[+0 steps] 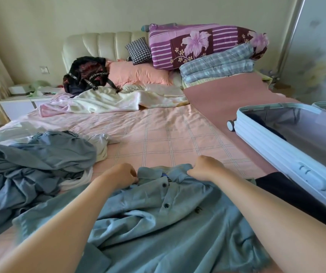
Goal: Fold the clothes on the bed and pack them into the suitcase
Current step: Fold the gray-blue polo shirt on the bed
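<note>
A light blue button-up shirt (158, 217) lies spread on the pink checked bed (158, 134) right in front of me, collar pointing away. My left hand (123, 174) pinches the left end of the collar. My right hand (205, 167) grips the right end of the collar. A heap of unfolded grey-blue and white clothes (30, 166) lies to the left. The pale blue suitcase (276, 146) lies open on the right side of the bed, with a dark garment showing inside.
A black garment (288, 192) lies between the shirt and the suitcase. At the headboard are a dark backpack (87, 75), a pink pillow (138, 72), a crumpled cream blanket (108, 101) and stacked folded quilts (207, 48). A white nightstand (20, 103) stands at the far left.
</note>
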Available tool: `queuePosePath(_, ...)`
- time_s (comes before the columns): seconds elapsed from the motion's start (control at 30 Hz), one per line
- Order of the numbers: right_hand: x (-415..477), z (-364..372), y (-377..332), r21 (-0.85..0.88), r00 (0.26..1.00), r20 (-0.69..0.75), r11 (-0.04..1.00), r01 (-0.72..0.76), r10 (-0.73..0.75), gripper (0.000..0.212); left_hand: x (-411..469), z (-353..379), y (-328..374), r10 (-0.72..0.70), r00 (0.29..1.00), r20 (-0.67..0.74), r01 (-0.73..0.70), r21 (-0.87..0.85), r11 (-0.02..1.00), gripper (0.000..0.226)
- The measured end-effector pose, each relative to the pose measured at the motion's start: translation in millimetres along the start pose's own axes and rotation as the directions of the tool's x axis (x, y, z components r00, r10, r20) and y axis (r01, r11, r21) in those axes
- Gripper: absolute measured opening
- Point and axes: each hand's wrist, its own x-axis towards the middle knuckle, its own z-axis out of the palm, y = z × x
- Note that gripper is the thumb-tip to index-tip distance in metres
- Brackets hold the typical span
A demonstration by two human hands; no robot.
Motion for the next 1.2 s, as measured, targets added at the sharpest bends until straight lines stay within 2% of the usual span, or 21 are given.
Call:
queuePosePath(0.03,0.6,-4.3,-3.6,0.037,0.998,0.061,0.999,-0.034,0.031,0.028,4.9,-2.2,-1.7,0.01,1.0,-0.004,-0.01,0.001,1.0,0.021)
queuePosePath(0.1,2.2,-12.2,-9.6,0.059,0.983,0.159,0.993,-0.103,0.092,0.046,8.9,-7.2,-0.1,-0.019,0.999,0.027,0.02,-0.022,1.0,0.039)
queuePosePath(0.17,8.1,-15.5,-14.0,-0.031,0.985,0.14,0.995,-0.093,0.096,0.048,13.7,-7.0,2.5,-0.023,0.996,0.088,0.03,-0.076,0.997,0.047)
queuePosePath(0.23,15.1,-12.7,-16.9,-0.039,0.991,0.092,0.995,-0.091,0.095,0.039,16.3,-5.9,7.6,0.017,0.997,0.076,-0.011,-0.07,0.997,0.036)
queuePosePath(0.3,21.4,-8.7,-21.0,0.028,0.994,-0.021,0.994,-0.105,0.106,0.038,20.6,-8.6,13.6,0.0,0.999,-0.036,-0.007,-0.196,0.981,0.017)
queuePosePath(0.37,26.9,-7.8,-28.5,0.135,0.964,-0.227,0.985,-0.111,0.139,0.035,28.9,-15.7,17.4,-0.105,0.968,-0.227,-0.002,-0.425,0.905,0.006)
queuePosePath(0.43,34.4,-7.6,-41.1,0.282,0.899,-0.413,0.959,-0.022,0.142,0.029,36.5,-24.1,20.9,-0.25,0.9,-0.358,-0.041,-0.638,0.769,0.01)
queuePosePath(0.47,37.9,-7.5,-48.9,0.344,0.875,-0.469,0.937,0.055,0.121,0.024,39.1,-25.5,20.5,-0.299,0.865,-0.402,-0.063,-0.68,0.73,0.015)
queuePosePath(0.53,43.5,-5.0,-60.9,0.404,0.894,-0.448,0.897,0.181,0.021,0.025,42.1,-24.2,16.8,-0.29,0.837,-0.464,-0.063,-0.609,0.791,0.031)
queuePosePath(0.57,44.1,-1.1,-64.5,0.394,0.938,-0.34,0.895,0.209,-0.069,0.043,41.6,-21.3,14.6,-0.247,0.867,-0.433,-0.025,-0.532,0.846,0.049)
queuePosePath(0.63,35.1,10.3,-66.5,0.313,0.976,-0.001,0.927,0.206,-0.217,0.09,36.6,-9.9,9.5,-0.151,0.962,-0.227,0.054,-0.384,0.922,0.084)
queuePosePath(0.67,27.8,13.8,-64.5,0.257,0.962,0.107,0.942,0.216,-0.25,0.097,32.4,-3.9,6.7,-0.11,0.987,-0.118,0.069,-0.307,0.949,0.09)
queuePosePath(0.73,18.6,17.7,-51.5,0.221,0.954,0.11,0.943,0.25,-0.279,0.084,25.2,6.0,1.1,-0.071,0.996,-0.054,0.061,-0.172,0.983,0.084)
queuePosePath(0.8,5.1,12.0,-36.6,0.232,0.972,-0.004,0.945,0.229,-0.234,0.068,22.0,10.0,0.6,-0.042,0.987,-0.156,0.023,-0.121,0.992,0.072)
queuePosePath(0.9,-12.1,0.9,-8.5,0.001,0.996,-0.076,0.999,0.045,-0.044,0.061,10.1,14.5,23.9,0.084,0.929,-0.36,-0.098,-0.018,0.995,0.046)
queuePosePath(0.97,-28.0,-4.6,6.0,-0.134,0.996,-0.035,0.987,-0.091,0.087,0.07,-6.7,20.1,54.8,0.246,0.857,-0.452,-0.264,0.026,0.964,0.027)
queuePosePath(1.0,-36.0,-7.1,10.3,-0.174,0.992,0.004,0.977,-0.12,0.123,0.071,-17.7,23.5,71.2,0.327,0.85,-0.414,-0.354,0.012,0.935,0.021)
queuePosePath(1.03,-42.4,-9.1,13.4,-0.196,0.99,0.042,0.973,-0.124,0.135,0.065,-28.8,27.0,86.8,0.387,0.872,-0.3,-0.413,-0.026,0.91,0.023)
queuePosePath(1.07,-46.2,-9.9,16.3,-0.188,0.989,0.075,0.976,-0.112,0.128,0.056,-40.3,31.1,101.1,0.415,0.902,-0.12,-0.424,-0.07,0.903,0.032)
queuePosePath(1.13,-49.2,-11.5,19.2,-0.082,0.992,0.099,0.994,-0.076,0.084,0.034,-57.8,40.2,121.7,0.394,0.889,0.233,-0.395,-0.044,0.918,0.054)
queuePosePath(1.2,-51.7,-14.5,20.3,0.099,0.998,0.046,0.994,-0.055,0.05,0.02,-69.0,44.2,130.8,0.363,0.867,0.341,-0.411,0.078,0.908,0.076)
